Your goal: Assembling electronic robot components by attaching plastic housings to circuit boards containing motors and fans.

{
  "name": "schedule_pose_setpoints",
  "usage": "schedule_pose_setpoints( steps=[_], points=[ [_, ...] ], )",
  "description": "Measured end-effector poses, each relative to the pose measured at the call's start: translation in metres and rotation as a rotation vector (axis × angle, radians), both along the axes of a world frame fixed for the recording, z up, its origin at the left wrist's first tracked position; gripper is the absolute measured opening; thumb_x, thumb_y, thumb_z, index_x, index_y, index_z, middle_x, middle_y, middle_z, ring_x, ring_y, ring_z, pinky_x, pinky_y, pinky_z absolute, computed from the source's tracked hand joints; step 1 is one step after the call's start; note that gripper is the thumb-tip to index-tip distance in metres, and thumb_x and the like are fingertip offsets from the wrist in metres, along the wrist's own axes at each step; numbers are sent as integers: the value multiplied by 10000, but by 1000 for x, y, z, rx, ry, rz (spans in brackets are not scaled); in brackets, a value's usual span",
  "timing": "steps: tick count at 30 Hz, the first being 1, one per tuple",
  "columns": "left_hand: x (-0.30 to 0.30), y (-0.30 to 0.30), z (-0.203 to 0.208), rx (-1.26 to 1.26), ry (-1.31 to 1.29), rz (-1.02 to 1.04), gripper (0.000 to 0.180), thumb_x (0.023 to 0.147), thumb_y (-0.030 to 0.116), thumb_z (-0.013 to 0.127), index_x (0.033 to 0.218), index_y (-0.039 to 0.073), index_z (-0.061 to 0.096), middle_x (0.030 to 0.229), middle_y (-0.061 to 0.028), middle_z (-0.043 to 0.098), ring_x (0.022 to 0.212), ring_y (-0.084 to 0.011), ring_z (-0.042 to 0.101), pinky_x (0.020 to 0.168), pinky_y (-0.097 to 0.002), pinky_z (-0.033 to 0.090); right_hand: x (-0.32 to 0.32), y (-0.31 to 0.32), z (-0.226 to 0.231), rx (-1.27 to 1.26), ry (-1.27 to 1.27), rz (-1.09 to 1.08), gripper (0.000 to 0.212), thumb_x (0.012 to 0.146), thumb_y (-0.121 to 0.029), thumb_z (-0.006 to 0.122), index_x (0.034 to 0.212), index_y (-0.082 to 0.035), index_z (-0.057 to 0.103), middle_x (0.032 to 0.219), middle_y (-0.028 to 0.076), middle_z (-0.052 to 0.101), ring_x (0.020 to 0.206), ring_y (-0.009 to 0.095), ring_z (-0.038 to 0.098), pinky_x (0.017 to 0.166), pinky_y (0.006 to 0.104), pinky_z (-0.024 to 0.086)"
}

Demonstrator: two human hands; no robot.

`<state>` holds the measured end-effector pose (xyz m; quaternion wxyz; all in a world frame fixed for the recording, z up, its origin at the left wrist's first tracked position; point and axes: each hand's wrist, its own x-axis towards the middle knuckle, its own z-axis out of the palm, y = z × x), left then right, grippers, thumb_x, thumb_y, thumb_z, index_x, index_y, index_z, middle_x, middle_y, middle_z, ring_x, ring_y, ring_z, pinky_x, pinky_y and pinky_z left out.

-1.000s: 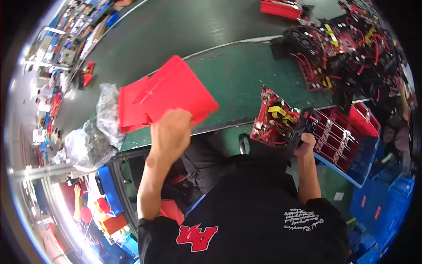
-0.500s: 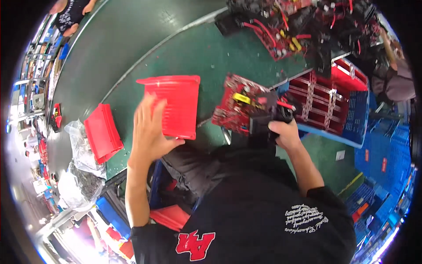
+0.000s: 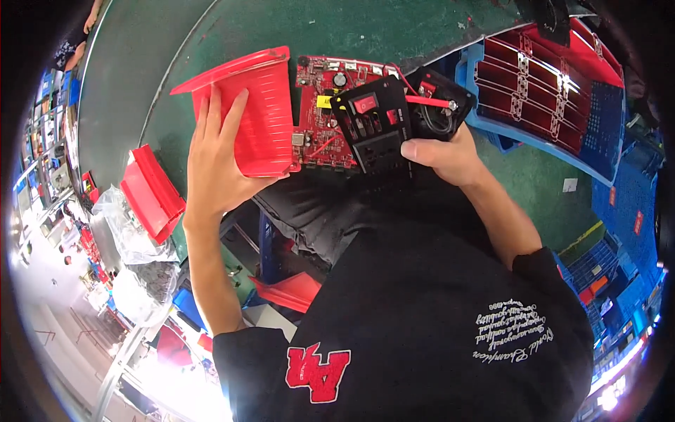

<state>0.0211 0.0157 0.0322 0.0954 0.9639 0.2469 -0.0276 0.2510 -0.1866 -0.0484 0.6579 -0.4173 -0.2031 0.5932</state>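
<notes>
A red ribbed metal casing (image 3: 264, 119) with raised sides stands at the table edge. My left hand (image 3: 218, 155) grips it, fingers laid across its inner face and thumb along the near edge. Just to its right is a red circuit board (image 3: 323, 91) with a yellow part and several components. Black end panels (image 3: 380, 137), one bearing a red switch, stand at the board's right end, with red and dark wires between them. My right hand (image 3: 450, 156) is closed round these panels, its thumb on the front one. The board's left edge is beside the casing; contact is hard to tell.
Another red casing (image 3: 152, 193) lies at the left, by clear plastic bags (image 3: 126, 228). A blue crate (image 3: 541, 144) holding dark red boards stands at the right, with more blue crates beyond. A further red piece (image 3: 288, 290) sits below the table edge. Another person is at upper left.
My right hand has brought the circuit board left, up to the casing, and turned it so the switch panel shows. My left hand has settled onto the casing. The view has shifted.
</notes>
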Motion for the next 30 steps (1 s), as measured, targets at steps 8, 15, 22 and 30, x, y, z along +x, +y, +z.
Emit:
schedule_pose_setpoints(
  steps=[8,15,22,30],
  points=[
    [-1,1,0,30,0,-19,1063,562,533,839,1429,76,426,1475,-323,318,1335,-490,361,1051,-510,376,-9,0,0,14,-34,-77,457,729,-66,748,1163,-29,607,1065,17,639,974,109,575,868,299,469],
    [-3,2,-2,20,13,-1,1065,558,538,838,1434,95,426,1486,-310,313,1333,-495,363,1044,-511,384,-5,3,5,-9,-52,-28,496,725,-96,763,1189,-25,601,1059,13,635,971,107,573,867,301,467],
    [-3,4,0,25,1,-7,1056,563,536,837,1430,95,427,1489,-304,313,1328,-503,365,1038,-516,387,-3,6,15,-51,-51,-40,458,726,-69,758,1162,-27,624,1063,3,620,932,98,567,843,277,467],
    [-3,2,-2,17,37,7,1064,580,572,810,1431,70,413,1500,-303,289,1359,-485,324,1041,-517,360,15,24,23,67,-193,88,437,731,-59,737,1150,-14,619,954,3,630,798,81,557,715,259,480]
  ],
)
